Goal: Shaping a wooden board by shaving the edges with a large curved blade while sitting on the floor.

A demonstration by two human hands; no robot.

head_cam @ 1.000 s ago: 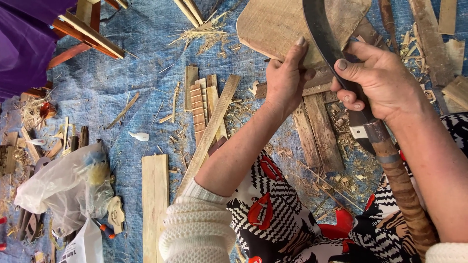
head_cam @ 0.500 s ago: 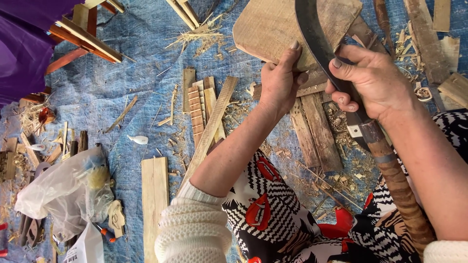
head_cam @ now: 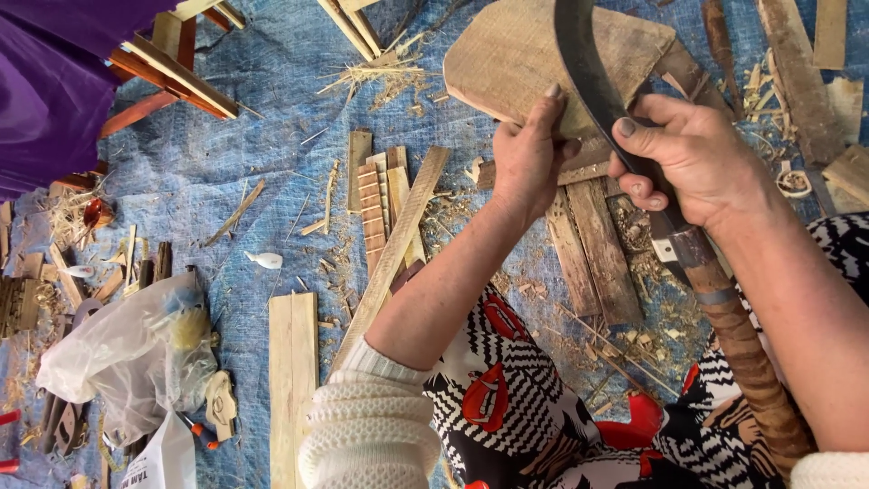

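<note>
On a blue tarp (head_cam: 226,181) littered with shavings, a person works a flat wooden slab (head_cam: 516,59) near the far edge of the sheet. The left hand (head_cam: 529,158) presses on the slab's near edge, fingers curled over the wood and gripping it. The right hand (head_cam: 692,158) is wrapped tight around the neck of a curved dark blade (head_cam: 584,63), thumb laid along the metal, with the blade lying across the slab's face. A bark-wrapped handle (head_cam: 751,371) runs back from that fist toward the near right corner. Flat wooden slats (head_cam: 385,199) lie fanned out at the tarp's middle, a pale plank (head_cam: 291,380) sits at the near edge, and a clear plastic bag (head_cam: 127,349) rests toward the near left corner.
</note>
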